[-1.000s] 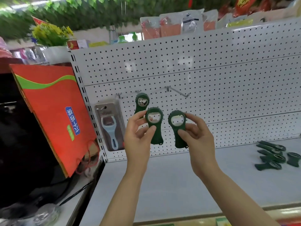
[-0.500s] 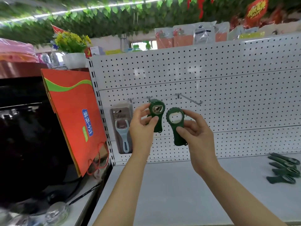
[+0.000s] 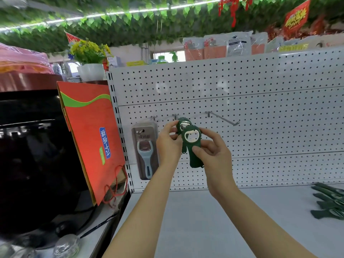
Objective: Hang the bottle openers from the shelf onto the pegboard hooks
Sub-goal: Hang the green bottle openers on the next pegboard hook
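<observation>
Two dark green bottle openers overlap in front of the white pegboard [image 3: 260,108]. The rear bottle opener [image 3: 183,124] is at the middle hook [image 3: 175,116], and my left hand [image 3: 167,144] pinches its head. It hides whether anything else hangs on that hook. My right hand [image 3: 214,157] grips the front bottle opener [image 3: 192,146] by its handle, held upright just in front of the rear one. A long bare hook [image 3: 223,119] sticks out to the right. Several more openers [image 3: 329,202] lie on the shelf at the far right.
A packaged blue-handled tool [image 3: 146,151] hangs on the left hook. A red gift bag [image 3: 91,136] leans at the shelf's left end beside a black appliance [image 3: 33,155]. The grey shelf surface [image 3: 204,220] spreads below my arms.
My left hand has carried its opener up to the middle hook. My right hand has moved its opener left and up until it overlaps the other. The view has tilted upward.
</observation>
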Available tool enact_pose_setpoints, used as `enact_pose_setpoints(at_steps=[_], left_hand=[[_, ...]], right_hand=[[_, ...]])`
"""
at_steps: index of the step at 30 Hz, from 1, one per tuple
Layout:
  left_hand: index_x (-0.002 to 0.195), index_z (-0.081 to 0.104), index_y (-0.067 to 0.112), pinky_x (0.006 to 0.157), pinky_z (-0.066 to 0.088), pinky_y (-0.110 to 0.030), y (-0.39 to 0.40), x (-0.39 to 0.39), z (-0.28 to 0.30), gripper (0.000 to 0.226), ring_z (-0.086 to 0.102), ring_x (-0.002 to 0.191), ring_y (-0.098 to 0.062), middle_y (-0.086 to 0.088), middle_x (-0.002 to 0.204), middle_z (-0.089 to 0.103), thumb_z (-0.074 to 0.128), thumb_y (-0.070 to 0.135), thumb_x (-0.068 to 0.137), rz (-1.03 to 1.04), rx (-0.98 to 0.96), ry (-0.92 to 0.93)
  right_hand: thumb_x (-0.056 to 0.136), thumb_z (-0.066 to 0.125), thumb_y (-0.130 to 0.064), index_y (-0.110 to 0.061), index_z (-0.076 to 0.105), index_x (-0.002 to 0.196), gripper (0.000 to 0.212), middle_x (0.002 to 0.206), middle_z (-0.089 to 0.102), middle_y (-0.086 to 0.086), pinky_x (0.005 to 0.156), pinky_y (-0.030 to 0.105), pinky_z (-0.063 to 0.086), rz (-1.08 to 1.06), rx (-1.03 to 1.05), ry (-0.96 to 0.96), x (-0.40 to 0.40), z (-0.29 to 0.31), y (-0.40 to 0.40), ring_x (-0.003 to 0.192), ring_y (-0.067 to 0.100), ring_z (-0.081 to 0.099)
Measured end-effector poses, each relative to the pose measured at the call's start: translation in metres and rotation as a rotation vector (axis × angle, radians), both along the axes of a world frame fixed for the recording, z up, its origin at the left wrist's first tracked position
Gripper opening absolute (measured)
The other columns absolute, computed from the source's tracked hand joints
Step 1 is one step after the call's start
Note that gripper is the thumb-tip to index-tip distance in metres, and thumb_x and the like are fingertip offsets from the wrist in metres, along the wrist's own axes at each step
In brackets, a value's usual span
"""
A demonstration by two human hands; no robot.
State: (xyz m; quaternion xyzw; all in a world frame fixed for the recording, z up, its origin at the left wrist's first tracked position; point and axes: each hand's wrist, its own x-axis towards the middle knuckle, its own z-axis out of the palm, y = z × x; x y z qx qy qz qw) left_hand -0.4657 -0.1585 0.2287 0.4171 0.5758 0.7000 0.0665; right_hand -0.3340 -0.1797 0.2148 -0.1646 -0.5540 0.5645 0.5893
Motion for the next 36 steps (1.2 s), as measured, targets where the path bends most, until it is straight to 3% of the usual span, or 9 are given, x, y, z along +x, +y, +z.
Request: enact_pose_setpoints(at_steps=[3,7,11,14,17,24,31,36], left_hand=[[0.115,0.067,0.030,0.074,0.060,-0.033,0.003,-0.005,0.001,0.049,0.066,0.087,-0.013,0.003,0.107,0.067,0.062,-0.008,0.084,-0.006,-0.046,0.045],[0.131,0.060,0.029,0.099,0.051,-0.029,-0.006,-0.014,-0.003,0.068,0.057,0.113,-0.009,0.005,0.130,0.056,0.055,-0.015,0.080,0.032,-0.080,0.168],[0.134,0.058,0.032,0.096,0.044,-0.013,-0.032,-0.013,0.001,0.079,0.055,0.116,-0.006,0.011,0.132,0.051,0.044,-0.022,0.078,0.037,0.036,0.353],[0.132,0.061,0.026,0.100,0.046,-0.016,-0.043,-0.010,0.003,0.078,0.054,0.120,-0.009,0.011,0.131,0.052,0.042,-0.022,0.073,0.010,0.073,0.523],[0.131,0.063,0.019,0.101,0.049,-0.027,-0.041,-0.012,0.003,0.072,0.053,0.122,-0.013,0.011,0.132,0.053,0.045,-0.020,0.074,0.017,0.038,0.623],[0.135,0.060,0.014,0.105,0.048,-0.030,-0.023,-0.018,0.005,0.063,0.047,0.127,-0.013,0.011,0.134,0.049,0.050,-0.015,0.080,-0.024,-0.092,0.635],[0.135,0.060,0.016,0.106,0.047,-0.041,-0.008,-0.023,0.004,0.046,0.047,0.130,-0.015,0.008,0.138,0.050,0.064,0.011,0.089,-0.028,-0.098,0.589],[0.137,0.055,0.025,0.097,0.052,-0.038,-0.016,-0.019,-0.015,0.047,0.053,0.120,-0.012,0.013,0.133,0.050,0.066,0.022,0.091,0.043,-0.096,0.539]], right_hand=[[0.086,0.060,0.010,-0.026,0.064,0.113,0.045,0.092,0.073,0.009,0.059,0.029,0.054,-0.008,0.001,0.000,-0.010,0.002,0.001,0.080,0.015,0.069],[0.085,0.061,0.008,-0.025,0.063,0.113,0.044,0.093,0.073,0.005,0.059,0.030,0.056,-0.025,-0.002,0.008,-0.018,0.007,0.005,0.080,0.013,0.070],[0.084,0.063,0.005,-0.028,0.062,0.112,0.043,0.096,0.071,0.004,0.063,0.035,0.059,-0.095,-0.026,0.012,-0.026,0.008,0.012,0.081,0.015,0.070],[0.084,0.065,0.004,-0.032,0.062,0.108,0.044,0.098,0.070,0.006,0.070,0.043,0.061,-0.112,-0.050,0.020,-0.034,0.006,0.018,0.088,0.025,0.071],[0.084,0.065,0.005,-0.030,0.062,0.109,0.042,0.097,0.070,0.006,0.071,0.042,0.062,-0.115,-0.072,0.022,-0.044,0.004,0.023,0.089,0.024,0.071],[0.083,0.067,0.000,-0.032,0.060,0.106,0.040,0.099,0.070,0.009,0.075,0.044,0.061,-0.144,-0.120,-0.040,-0.057,-0.004,0.049,0.089,0.025,0.072],[0.083,0.068,-0.005,-0.021,0.061,0.111,0.033,0.097,0.069,0.005,0.061,0.024,0.056,-0.144,-0.053,-0.166,-0.060,-0.003,0.068,0.086,0.021,0.070],[0.086,0.068,-0.016,-0.024,0.058,0.121,0.037,0.104,0.066,-0.005,0.078,0.025,0.054,-0.326,0.071,-0.362,-0.043,-0.026,0.079,0.092,0.006,0.064]])
